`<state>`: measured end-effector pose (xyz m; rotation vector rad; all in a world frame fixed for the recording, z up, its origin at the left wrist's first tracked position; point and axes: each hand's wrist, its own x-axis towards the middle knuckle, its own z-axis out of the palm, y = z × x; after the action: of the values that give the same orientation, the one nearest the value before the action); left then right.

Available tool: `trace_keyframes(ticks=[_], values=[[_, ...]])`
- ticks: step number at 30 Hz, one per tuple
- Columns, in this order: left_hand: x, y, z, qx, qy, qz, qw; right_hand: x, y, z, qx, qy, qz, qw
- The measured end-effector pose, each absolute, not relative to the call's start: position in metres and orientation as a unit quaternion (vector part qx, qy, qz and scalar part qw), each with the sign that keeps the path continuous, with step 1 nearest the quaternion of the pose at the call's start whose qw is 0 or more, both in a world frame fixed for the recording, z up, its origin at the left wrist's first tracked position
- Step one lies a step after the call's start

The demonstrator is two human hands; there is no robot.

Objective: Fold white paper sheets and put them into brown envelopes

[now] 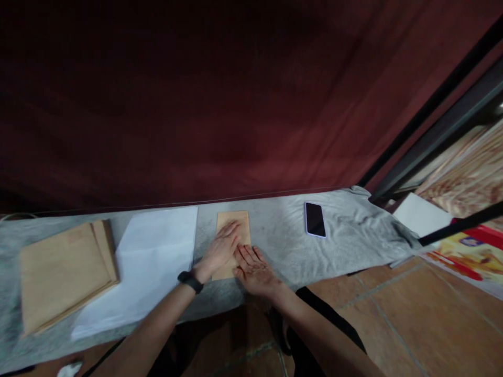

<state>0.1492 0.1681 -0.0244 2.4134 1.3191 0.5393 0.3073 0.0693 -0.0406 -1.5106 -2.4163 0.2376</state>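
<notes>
Grey cloth (275, 225) carries a kraft envelope (226, 267) between white paper (157, 251) on the left and a smartphone (315, 220) on the right; left hand (223, 245) and right hand (256, 273) rest, fingers outstretched, on the envelope.

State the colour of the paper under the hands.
The paper is light brown, best seen in the head view.

Right of the brown envelope (244, 231), my right hand (255, 270) has free cloth (277, 225) up to the phone (315, 219); left of the envelope, white paper (159, 251) lies near; behind it, a red curtain (236, 131) blocks.
</notes>
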Motion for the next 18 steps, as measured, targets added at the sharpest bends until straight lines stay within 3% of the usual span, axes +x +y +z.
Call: trace_keyframes(ticks=[6,10,14,18], values=[[0.170,0.223,-0.031,0.893,0.416,0.117,0.124,0.312,0.073,-0.034,-0.507,-0.843,0.123,0.131],[0.170,0.235,-0.042,0.907,0.408,0.079,0.074,0.329,0.092,-0.027,-0.458,-0.839,0.269,0.117],[0.164,0.226,-0.051,0.925,0.371,0.068,0.047,0.351,0.116,-0.024,-0.429,-0.776,0.425,0.182],[0.160,0.211,-0.054,0.930,0.359,0.048,0.055,0.362,0.129,-0.022,-0.484,-0.707,0.455,0.242]])
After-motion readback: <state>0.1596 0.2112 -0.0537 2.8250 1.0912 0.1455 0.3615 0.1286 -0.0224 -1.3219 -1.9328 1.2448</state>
